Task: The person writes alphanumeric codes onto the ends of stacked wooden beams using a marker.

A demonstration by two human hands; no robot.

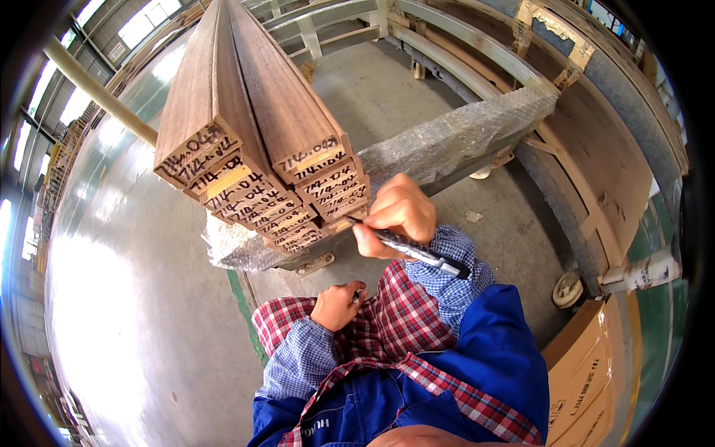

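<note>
My right hand (402, 214) is closed round a marker pen (421, 252), dark with a silvery barrel. Its tip points left and meets, or nearly meets, the end of a low board in the right-hand stack (287, 93) of brown wood-grain boards. Handwritten black marks cover most of the board ends in this stack and in the left-hand stack (192, 97) beside it. Over my checked apron (287, 314) rests my left hand (337, 306), its fingers curled round a small black piece that looks like the pen's cap.
Beneath the board ends runs a beam wrapped in clear plastic (462, 138), reaching to the right. A metal frame (477, 41) stands behind it. Right of me are long brown panels (596, 156), a tape roll (567, 289) and a cardboard box (588, 380). Shiny grey floor (156, 298) extends leftward.
</note>
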